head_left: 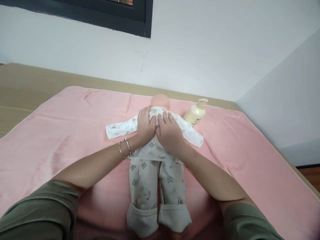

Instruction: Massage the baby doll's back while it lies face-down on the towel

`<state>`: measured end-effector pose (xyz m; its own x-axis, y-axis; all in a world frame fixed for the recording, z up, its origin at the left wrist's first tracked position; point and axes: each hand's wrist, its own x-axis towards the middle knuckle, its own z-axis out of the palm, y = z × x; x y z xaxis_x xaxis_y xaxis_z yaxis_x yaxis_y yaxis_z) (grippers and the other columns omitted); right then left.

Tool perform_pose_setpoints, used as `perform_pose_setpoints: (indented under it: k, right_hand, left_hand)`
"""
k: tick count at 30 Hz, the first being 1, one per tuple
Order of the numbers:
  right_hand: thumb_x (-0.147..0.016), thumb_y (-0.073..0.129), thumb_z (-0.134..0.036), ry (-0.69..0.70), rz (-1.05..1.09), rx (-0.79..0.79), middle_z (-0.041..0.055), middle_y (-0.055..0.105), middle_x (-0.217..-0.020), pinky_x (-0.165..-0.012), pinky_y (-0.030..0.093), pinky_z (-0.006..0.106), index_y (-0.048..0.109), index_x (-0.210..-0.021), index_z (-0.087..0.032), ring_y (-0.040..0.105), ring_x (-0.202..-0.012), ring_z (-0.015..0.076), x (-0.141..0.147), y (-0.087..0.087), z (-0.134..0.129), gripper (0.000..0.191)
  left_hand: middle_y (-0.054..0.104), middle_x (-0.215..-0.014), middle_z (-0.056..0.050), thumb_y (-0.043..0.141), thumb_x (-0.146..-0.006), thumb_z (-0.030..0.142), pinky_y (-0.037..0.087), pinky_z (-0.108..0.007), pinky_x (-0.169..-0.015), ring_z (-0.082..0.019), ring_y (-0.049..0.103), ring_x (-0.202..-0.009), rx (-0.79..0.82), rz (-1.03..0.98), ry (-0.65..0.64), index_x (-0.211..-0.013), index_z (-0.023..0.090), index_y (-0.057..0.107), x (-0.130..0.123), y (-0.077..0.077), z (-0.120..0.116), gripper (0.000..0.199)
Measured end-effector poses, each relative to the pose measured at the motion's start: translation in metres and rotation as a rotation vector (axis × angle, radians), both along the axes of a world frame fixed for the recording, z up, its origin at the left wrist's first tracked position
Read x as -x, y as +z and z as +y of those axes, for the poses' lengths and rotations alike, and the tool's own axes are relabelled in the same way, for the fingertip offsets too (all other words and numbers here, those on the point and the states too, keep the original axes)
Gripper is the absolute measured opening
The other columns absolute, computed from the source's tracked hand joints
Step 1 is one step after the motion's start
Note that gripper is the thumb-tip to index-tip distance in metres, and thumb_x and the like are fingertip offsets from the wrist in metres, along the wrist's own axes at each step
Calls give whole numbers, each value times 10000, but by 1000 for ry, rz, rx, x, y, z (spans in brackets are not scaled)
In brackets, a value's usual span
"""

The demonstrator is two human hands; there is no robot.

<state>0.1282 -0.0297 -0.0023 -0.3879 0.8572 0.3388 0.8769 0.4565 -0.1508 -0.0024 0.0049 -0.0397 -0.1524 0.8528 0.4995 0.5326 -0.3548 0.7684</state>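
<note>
A baby doll (152, 146) lies stretched out on a pink blanket, its smooth round head (160, 101) pointing away from me. It wears a white long-sleeved top and white trousers (143, 181) printed with small green animals, the cuffs folded up. My left hand (145, 126) lies on the left of its upper torso, fingers extended. Beside it, my right hand (170, 133) rests flat on the other side with the fingers slightly apart. Both thumbs come close together at the middle. The doll's face is not visible, and its two sleeves spread out sideways.
The pink blanket (82, 116) covers most of the wooden surface (22, 83). A pale yellow pump bottle (196, 113) stands tilted beyond the doll's right-hand sleeve. Behind is a white wall (200, 50) with a dark window frame (147, 20); another wall closes the right side.
</note>
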Motion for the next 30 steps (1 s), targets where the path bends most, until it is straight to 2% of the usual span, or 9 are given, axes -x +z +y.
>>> perform_pose_setpoints:
  k: [3,7,10,15,18,20,23,26,30]
  right_hand:
    - [-1000,349,-235,110,42,66,182,373,-1624,-1281,218,588,454,-1512,-74,262,-1555,353,-1,-2,5,546]
    - [-999,385,-380,-63,174,236,197,255,-1670,-1275,178,628,308,-1577,-40,188,-1575,381,-17,-2,38,675]
    - [-997,386,-419,-156,226,242,244,302,-1639,-1275,215,587,352,-1536,9,247,-1557,377,-24,-2,52,690]
    - [-1014,347,-360,-180,108,101,276,584,-1398,-1181,363,565,505,-1409,21,499,-1368,392,-15,0,30,571]
    - [-1012,318,-280,-117,-9,-4,312,577,-1379,-1181,363,554,472,-1417,77,500,-1357,404,-6,-1,9,561]
    - [-1005,324,-253,-61,-20,-42,292,578,-1392,-1189,365,540,489,-1412,50,494,-1369,390,-5,-2,5,533]
    - [-1003,316,-250,-62,49,51,236,625,-1357,-1154,415,511,578,-1323,-31,537,-1328,357,-12,2,17,467]
    - [-1005,322,-286,-145,93,187,257,576,-1420,-1162,408,493,556,-1332,10,520,-1355,357,-20,7,39,499]
    - [-1014,317,-313,-150,11,202,300,460,-1522,-1220,330,512,463,-1417,77,423,-1450,380,-21,10,41,579]
  left_hand:
    - [521,-1474,-220,414,-930,327,344,-590,-1202,-351,468,-1399,52,29,44,-1439,94,449,-1,2,2,561]
    - [650,-1258,-208,362,-955,288,417,-584,-1122,-362,568,-1248,13,283,-30,-1287,93,578,-4,8,-4,441]
    - [656,-1232,-203,365,-952,242,441,-538,-1098,-355,574,-1232,-91,436,-103,-1224,95,615,-7,11,-13,397]
    - [660,-1247,-199,382,-926,231,458,-520,-1089,-332,586,-1193,-50,396,-109,-1205,93,628,-2,15,-7,397]
    - [697,-1079,-166,368,-929,260,510,-505,-997,-309,628,-1030,106,375,-98,-1046,131,653,4,21,7,334]
    - [690,-1001,-161,355,-931,249,526,-496,-945,-307,628,-965,143,421,-82,-971,142,638,5,25,9,306]
    - [667,-994,-173,352,-931,203,521,-498,-943,-322,620,-987,28,547,-79,-966,141,626,1,27,-1,283]
    - [649,-1016,-190,366,-923,164,507,-490,-988,-331,610,-1054,-119,639,-144,-928,141,634,-5,28,-17,269]
    - [664,-1046,-182,379,-911,151,500,-476,-1033,-319,614,-1086,-19,651,-169,-919,142,645,-4,35,-18,267]
